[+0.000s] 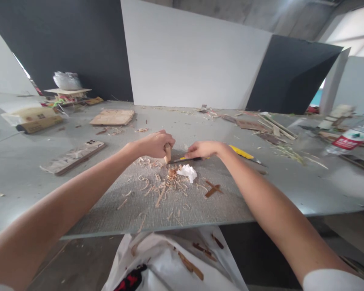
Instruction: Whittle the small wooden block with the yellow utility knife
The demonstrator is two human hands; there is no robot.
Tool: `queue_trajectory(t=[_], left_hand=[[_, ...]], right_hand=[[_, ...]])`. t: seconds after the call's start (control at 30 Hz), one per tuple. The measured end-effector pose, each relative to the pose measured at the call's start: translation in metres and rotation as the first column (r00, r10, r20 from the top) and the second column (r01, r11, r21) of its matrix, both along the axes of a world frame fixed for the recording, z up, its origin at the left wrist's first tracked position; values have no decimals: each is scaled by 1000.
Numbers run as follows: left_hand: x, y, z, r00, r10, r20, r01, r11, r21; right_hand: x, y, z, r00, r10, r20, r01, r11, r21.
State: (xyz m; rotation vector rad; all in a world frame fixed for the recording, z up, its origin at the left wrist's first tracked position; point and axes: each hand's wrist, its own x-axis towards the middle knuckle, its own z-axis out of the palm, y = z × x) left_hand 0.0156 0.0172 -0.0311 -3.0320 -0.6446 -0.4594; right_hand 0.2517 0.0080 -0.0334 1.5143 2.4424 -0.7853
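Note:
My left hand is closed around a small pale piece of wood, which stands roughly upright with its lower end near the board. In my right hand is a knife with a dark, narrow front and some yellow on it; its tip points left and reaches the foot of the wood. Whether the edge is cutting in cannot be made out. Just below both hands lie a crumpled white tissue, a small brown piece and many curled wood shavings.
Two brown strips lie crossed on the textured board. Behind my right wrist rests a yellow cutter. Around stand a phone, a wooden block, a box, wood scraps and a bottle. Shavings dot my white apron.

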Motion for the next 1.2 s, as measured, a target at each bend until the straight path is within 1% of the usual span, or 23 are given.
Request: queue_trajectory(t=[0.1, 0.2, 0.27, 0.4, 0.53, 0.63, 0.8, 0.93, 1.07, 1.2], left_hand=[[-2, 1, -1, 999, -28, -22, 28, 1000, 4], [-4, -1, -1, 999, -46, -25, 45, 999, -10], [-5, -2, -1, 999, -43, 3, 43, 999, -33], [-8, -4, -1, 998, -55, 1, 55, 993, -105], [-8, -4, 2, 997, -74, -25, 69, 984, -161], [-6, -6, 5, 997, -74, -37, 65, 978, -199], [-1, -9, 8, 994, -99, -35, 92, 980, -177], [1, -8, 5, 991, -135, -25, 129, 978, -164], [1, -5, 2, 994, -106, -16, 102, 984, -147], [1, -4, 1, 994, -105, -22, 101, 986, -135]], right_hand=[[19, 1, -2, 999, 29, -45, -28, 999, 24], [30, -1, -1, 987, 100, -125, -106, 994, -41], [29, -4, 1, 975, 147, -165, -159, 985, -65], [18, -8, 3, 957, 208, -203, -218, 975, -29], [11, -9, 1, 954, 180, -241, -172, 984, 54], [10, -7, -1, 958, 179, -225, -160, 982, 100], [8, -7, -2, 969, 163, -184, -143, 983, 118], [5, -8, -3, 974, 129, -185, -118, 990, 72], [0, -7, -4, 982, 67, -175, -70, 997, -12], [-3, -4, -4, 994, 5, -111, -9, 999, -42]])
